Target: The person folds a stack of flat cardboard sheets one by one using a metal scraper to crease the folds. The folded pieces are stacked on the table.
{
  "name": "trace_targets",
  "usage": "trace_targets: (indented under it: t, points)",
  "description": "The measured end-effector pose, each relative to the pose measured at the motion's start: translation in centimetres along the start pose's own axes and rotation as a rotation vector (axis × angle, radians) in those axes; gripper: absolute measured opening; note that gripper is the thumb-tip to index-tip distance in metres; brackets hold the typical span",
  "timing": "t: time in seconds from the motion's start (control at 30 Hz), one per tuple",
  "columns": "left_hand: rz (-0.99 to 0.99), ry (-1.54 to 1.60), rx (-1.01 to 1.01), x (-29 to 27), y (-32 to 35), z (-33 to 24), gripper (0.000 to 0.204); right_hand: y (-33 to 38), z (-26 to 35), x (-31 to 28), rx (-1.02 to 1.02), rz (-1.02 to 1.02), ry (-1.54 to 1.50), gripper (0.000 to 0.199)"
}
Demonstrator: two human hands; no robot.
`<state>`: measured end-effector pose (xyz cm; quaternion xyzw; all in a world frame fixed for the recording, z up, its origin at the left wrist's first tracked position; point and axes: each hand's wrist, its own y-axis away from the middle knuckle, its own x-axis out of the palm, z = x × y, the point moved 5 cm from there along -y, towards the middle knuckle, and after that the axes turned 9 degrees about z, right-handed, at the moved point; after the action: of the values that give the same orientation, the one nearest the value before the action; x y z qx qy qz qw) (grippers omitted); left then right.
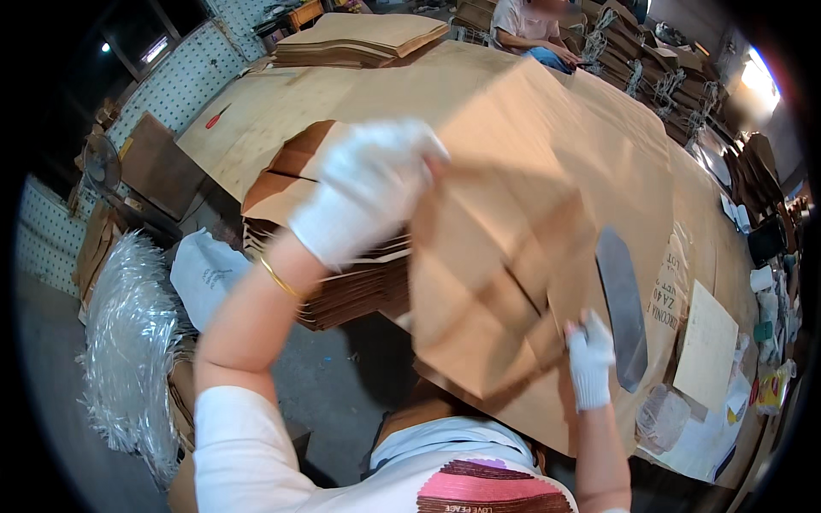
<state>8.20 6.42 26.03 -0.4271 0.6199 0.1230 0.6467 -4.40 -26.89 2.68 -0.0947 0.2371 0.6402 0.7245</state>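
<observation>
A brown kraft paper bag (pixel 479 316) with folded flaps is raised in front of me, tilted and blurred by motion. My left hand (pixel 368 192), in a white glove with bare fingertips, pinches its upper left corner. At the lower right edge my right hand (pixel 590 355), gloved the same way, has its thumb and fingers closed on the bag. A thick stack of similar paper bags (pixel 355 295) lies behind and below my left forearm. Close to my right hand rests a long grey plate (pixel 622 308) with angled ends on brown paper covering the table (pixel 599 137).
Flat kraft sheets (pixel 359 38) are piled at the table's far left, near red-handled scissors (pixel 217 116). Another person (pixel 534 34) sits beyond the far edge. Clear plastic strips (pixel 128 350) and a fan (pixel 101 161) stand left. A pale board (pixel 705 342) lies right.
</observation>
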Motion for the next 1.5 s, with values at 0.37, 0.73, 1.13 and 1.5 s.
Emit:
trace_targets:
  t: [0.37,0.73,1.13,1.5]
  points:
    - [0.356,-0.426,-0.987,-1.1,17.2,34.9,0.036,-14.3,22.1,22.8,-0.301,0.416,0.631,0.034]
    - [-0.496,-0.008,-0.541,-6.5,19.6,19.5,0.038,1.6,3.7,7.7,-0.374,0.200,0.804,0.067]
    - [0.322,0.193,0.033,22.1,9.3,-6.6,0.051,8.8,-6.5,-6.9,0.442,-0.227,0.559,0.066]
    - [0.316,0.184,0.062,23.1,9.5,-6.2,0.048,9.5,-9.9,-8.9,0.323,-0.368,0.329,0.025]
